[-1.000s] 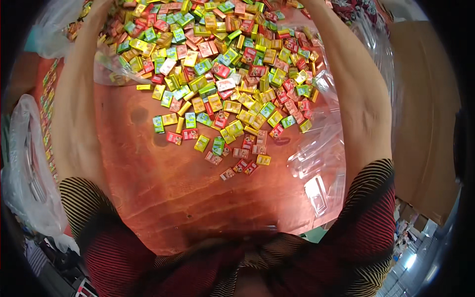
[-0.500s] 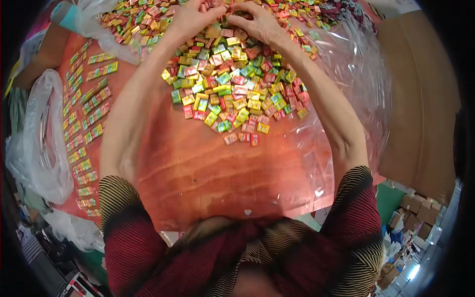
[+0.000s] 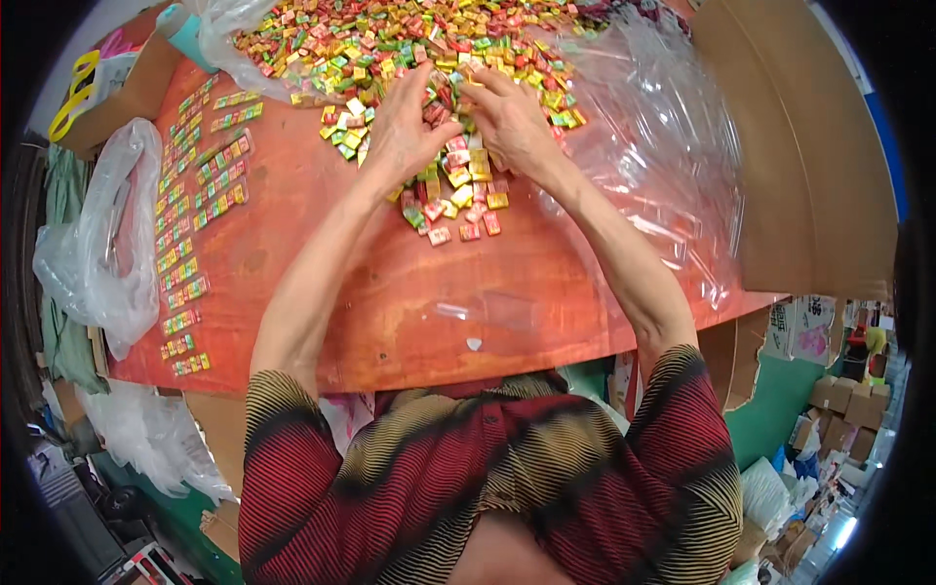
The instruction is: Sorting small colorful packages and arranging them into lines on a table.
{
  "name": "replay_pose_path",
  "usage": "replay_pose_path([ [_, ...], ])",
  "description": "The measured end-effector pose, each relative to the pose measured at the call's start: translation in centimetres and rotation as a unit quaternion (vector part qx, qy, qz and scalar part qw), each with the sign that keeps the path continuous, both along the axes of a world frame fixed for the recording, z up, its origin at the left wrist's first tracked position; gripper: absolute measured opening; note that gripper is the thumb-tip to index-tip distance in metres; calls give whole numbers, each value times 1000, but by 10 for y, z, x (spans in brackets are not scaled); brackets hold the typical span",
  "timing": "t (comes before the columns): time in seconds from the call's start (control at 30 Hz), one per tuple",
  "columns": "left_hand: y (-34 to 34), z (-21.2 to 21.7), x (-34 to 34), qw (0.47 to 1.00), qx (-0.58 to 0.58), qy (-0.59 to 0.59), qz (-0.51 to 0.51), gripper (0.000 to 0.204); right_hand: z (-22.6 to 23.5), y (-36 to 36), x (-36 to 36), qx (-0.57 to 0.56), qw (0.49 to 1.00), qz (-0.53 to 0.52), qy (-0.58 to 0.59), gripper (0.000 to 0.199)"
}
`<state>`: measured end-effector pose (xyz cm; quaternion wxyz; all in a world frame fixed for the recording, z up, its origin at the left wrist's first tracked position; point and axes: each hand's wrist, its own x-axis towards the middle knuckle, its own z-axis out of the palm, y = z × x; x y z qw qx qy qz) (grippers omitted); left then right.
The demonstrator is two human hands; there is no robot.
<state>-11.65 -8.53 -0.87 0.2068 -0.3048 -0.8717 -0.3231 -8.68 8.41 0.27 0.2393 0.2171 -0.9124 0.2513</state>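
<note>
A large heap of small red, yellow and green packets (image 3: 390, 39) covers the far part of the reddish wooden table (image 3: 390, 312). My left hand (image 3: 402, 132) rests at the near side of the heap, its thumb apart from its fingers. Facing it across a narrow gap is my right hand (image 3: 515, 125), fingers spread and bent at the heap. Several packets lie between the two hands, and a loose cluster (image 3: 458, 185) spills toward me just below them. Neither hand visibly grips a packet; some fingertips are hard to tell from the packets.
Short rows of packets (image 3: 185, 263) line the table's left side. A clear plastic bag (image 3: 107, 234) hangs over the left edge. Clear plastic sheeting (image 3: 653, 136) spreads on the right, beside a large cardboard sheet (image 3: 780, 146). A light-blue cylinder (image 3: 183, 34) stands far left.
Both hands have come back nearer to me from the far heap, with packets now between them. The view has shifted, showing more of the table's near edge.
</note>
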Motion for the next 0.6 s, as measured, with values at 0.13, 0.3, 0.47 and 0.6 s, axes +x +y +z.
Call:
replay_pose_path([
  [0.13, -17, 11, 88, 996, 42, -77, -21, 52, -5, 16, 80, 51, 993, -101, -22, 33],
  [0.3, -35, -20, 193, 982, -141, -112, -51, 47, -23, 39, 134, 133, 980, -130, -69, 34],
  [0.47, -34, -25, 218, 984, -157, -87, 2, 42, -5, 16, 174, 82, 993, -78, -44, 26],
  [0.6, -38, -24, 228, 985, -134, -107, 19, 37, -17, -19, 206, 36, 993, 4, -114, 23],
])
